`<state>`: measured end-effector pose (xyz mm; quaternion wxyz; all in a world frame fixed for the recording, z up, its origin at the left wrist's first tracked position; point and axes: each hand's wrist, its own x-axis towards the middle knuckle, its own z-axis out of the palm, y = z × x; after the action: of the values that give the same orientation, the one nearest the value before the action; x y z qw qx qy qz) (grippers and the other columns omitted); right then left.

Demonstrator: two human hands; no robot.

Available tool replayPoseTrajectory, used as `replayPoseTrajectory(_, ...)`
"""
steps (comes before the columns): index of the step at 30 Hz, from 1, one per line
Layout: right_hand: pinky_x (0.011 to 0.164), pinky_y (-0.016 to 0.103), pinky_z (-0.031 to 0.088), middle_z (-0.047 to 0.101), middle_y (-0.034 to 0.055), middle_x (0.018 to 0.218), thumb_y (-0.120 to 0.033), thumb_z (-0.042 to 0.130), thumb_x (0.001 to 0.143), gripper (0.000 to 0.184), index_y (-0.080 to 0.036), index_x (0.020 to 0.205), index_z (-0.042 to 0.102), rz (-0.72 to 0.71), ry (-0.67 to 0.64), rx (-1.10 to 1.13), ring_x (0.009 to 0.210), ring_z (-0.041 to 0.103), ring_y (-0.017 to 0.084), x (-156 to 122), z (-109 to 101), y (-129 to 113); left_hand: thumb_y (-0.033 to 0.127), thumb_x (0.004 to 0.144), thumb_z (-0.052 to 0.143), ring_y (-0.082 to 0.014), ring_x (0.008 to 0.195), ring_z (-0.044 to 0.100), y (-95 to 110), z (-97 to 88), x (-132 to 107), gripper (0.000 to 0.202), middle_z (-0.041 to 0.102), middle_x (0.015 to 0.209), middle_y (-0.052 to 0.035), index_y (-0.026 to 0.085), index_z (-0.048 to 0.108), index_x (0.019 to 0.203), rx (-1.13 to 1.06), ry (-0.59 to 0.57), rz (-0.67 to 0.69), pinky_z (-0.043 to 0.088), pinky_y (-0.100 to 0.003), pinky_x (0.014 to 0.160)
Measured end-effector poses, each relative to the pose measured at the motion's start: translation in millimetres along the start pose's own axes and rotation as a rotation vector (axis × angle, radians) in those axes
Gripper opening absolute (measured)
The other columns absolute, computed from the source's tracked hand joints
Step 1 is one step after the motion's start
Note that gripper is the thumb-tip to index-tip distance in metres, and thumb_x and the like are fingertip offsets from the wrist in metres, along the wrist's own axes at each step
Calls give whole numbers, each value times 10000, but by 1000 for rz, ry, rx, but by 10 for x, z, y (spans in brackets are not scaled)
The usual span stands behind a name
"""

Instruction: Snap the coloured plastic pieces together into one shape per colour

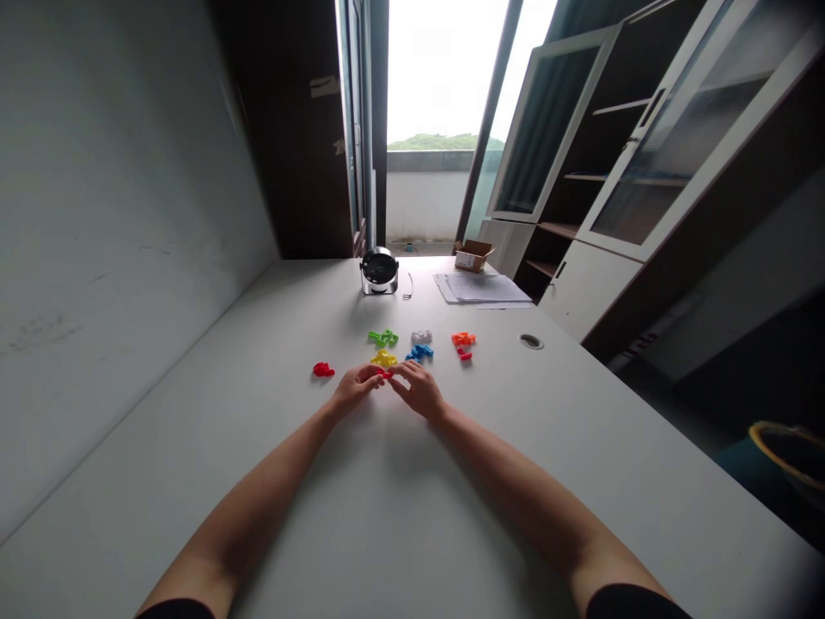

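Between my two hands is a small red plastic piece (385,375), its exact shape too small to make out. The fingers of my left hand (354,384) close on it from one side. My right hand (418,389) pinches it from the other side, thumb below the forefinger. Just beyond my fingertips lies a pile of yellow pieces (383,358), with blue pieces (420,352) to its right. Green pieces (384,338) and white pieces (422,336) sit a little farther back. Left of my left hand rest more red pieces (323,370).
Orange pieces (463,339) and a red piece (464,353) lie to the right. Farther back stand a black round device (379,270), a thin cable (409,286), papers (483,289) and an open cardboard box (473,255). A round hole (531,341) pierces the white table (387,533); a wall runs along the left.
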<state>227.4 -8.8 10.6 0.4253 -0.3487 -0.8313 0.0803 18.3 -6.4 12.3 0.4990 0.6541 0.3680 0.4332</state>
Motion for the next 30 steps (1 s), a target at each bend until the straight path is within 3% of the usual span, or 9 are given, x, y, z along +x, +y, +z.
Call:
replayPoseTrajectory(6,860,381,516,705,39,1006,-302,578,962,146,-275,1058,685,-14,-14,3,933,627,214,15,-7,-14,422,847,672,-178,820,643,-54,23,-1,352,712,925,-85,146,681,1066,13,2,16,511,-310,779)
replayPoseTrajectory(10,876,376,494,683,47,976,-257,577,932,132,-254,1023,672,23,53,-41,948,599,225,64,-119,128,354,854,642,-175,791,645,-96,-15,-5,310,712,875,-49,180,662,1110,142,95,25,495,-297,744)
replayPoseTrajectory(15,870,368,457,656,76,987,-246,549,884,141,-204,965,656,311,266,-233,932,563,237,67,-553,677,283,881,556,-213,871,625,-36,-188,-19,197,720,976,-53,224,712,987,524,324,57,464,-331,790)
replayPoseTrajectory(18,892,373,421,632,100,936,-239,525,852,181,-174,944,666,527,334,-413,919,530,250,-47,-846,1073,242,889,517,-256,987,585,4,-304,-29,203,711,998,-70,223,714,936,748,452,78,416,-389,923)
replayPoseTrajectory(21,850,362,415,614,118,952,-246,515,834,227,-170,963,687,697,369,-525,896,508,256,-229,-1030,1370,252,884,529,-294,1040,544,-15,-406,-36,196,694,1022,-96,223,717,930,920,568,11,361,-438,971)
replayPoseTrajectory(26,826,360,408,607,134,955,-267,507,835,247,-164,946,703,846,350,-589,891,502,262,-455,-1087,1584,232,845,561,-313,1102,498,-153,-534,-28,185,659,1082,-119,220,726,926,1013,657,-62,319,-459,1022)
replayPoseTrajectory(30,802,344,403,618,125,950,-276,526,821,236,-172,935,705,845,277,-599,888,506,254,-473,-1034,1619,232,818,585,-311,1074,511,-247,-595,-8,174,652,1098,-126,215,724,921,989,645,-130,349,-450,1001)
